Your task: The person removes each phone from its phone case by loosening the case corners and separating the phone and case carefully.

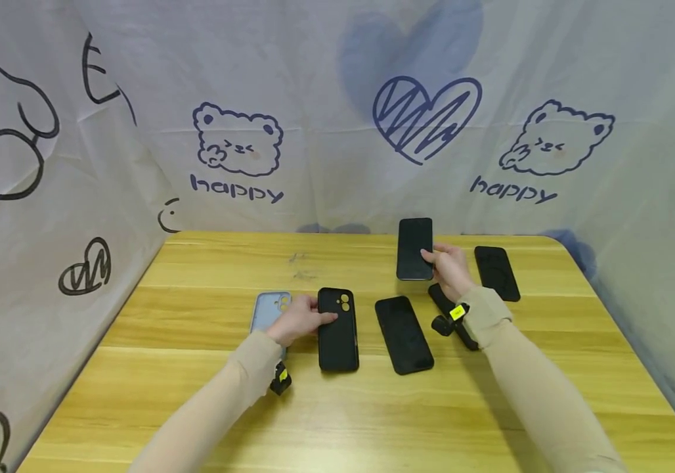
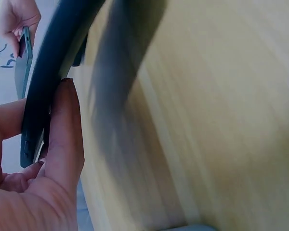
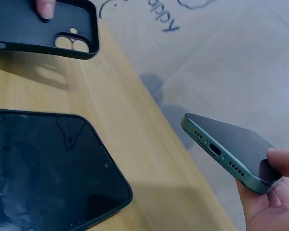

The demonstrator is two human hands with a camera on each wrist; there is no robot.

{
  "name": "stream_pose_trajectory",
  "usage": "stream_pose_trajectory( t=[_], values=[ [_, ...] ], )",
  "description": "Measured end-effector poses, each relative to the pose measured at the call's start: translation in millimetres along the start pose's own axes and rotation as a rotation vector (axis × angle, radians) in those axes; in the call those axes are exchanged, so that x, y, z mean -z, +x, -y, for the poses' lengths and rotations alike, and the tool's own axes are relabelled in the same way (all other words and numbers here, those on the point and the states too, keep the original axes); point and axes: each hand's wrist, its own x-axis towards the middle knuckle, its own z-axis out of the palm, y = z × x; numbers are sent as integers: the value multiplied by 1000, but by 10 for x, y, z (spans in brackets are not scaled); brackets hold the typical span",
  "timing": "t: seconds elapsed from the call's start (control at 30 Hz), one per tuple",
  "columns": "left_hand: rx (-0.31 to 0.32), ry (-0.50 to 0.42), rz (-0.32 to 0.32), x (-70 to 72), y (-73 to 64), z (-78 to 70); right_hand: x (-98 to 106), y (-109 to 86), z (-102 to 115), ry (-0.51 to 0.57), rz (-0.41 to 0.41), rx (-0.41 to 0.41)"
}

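Observation:
My left hand (image 1: 302,320) pinches a black phone case (image 1: 337,345) with camera cutouts, thumb on its inner face and fingers behind. In the left wrist view the case (image 2: 50,72) is held edge-on above the table. My right hand (image 1: 451,268) grips a green-edged phone (image 1: 414,246) by its right side, thumb on the dark screen. The right wrist view shows that phone's charging port end (image 3: 221,156). A light blue phone case (image 1: 266,310) lies beside and partly behind my left hand. Between the hands a black phone (image 1: 404,335) lies screen up on the table.
Another dark phone (image 1: 497,272) lies at the right rear of the wooden table (image 1: 337,427). A long black object (image 1: 464,335) lies partly hidden under my right wrist. A white cloth (image 1: 326,98) with drawn bears and hearts hangs behind and at both sides.

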Motion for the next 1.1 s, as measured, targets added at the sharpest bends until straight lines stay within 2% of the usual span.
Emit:
stream_pose_trajectory(
  t=[0.13, 0.3, 0.5, 0.67, 0.77, 1.1],
  values=[
    [26, 83, -36, -24, 0, -1, 18, 116, -87, -17, 3, -20],
    [39, 263, -80, -52, -22, -41, 49, 225, -210, -31, -7, -27],
    [63, 431, -107, -60, -23, -54, 45, 332, -332, -51, -3, -90],
    [83, 517, -116, -81, -19, -30, 36, 358, -382, -133, 41, -103],
    [97, 548, -121, -88, -13, -17, 8, 352, -383, -147, 58, -99],
    [87, 678, -167, -58, 10, -17, -27, 342, -350, -261, 48, -50]
  ],
)
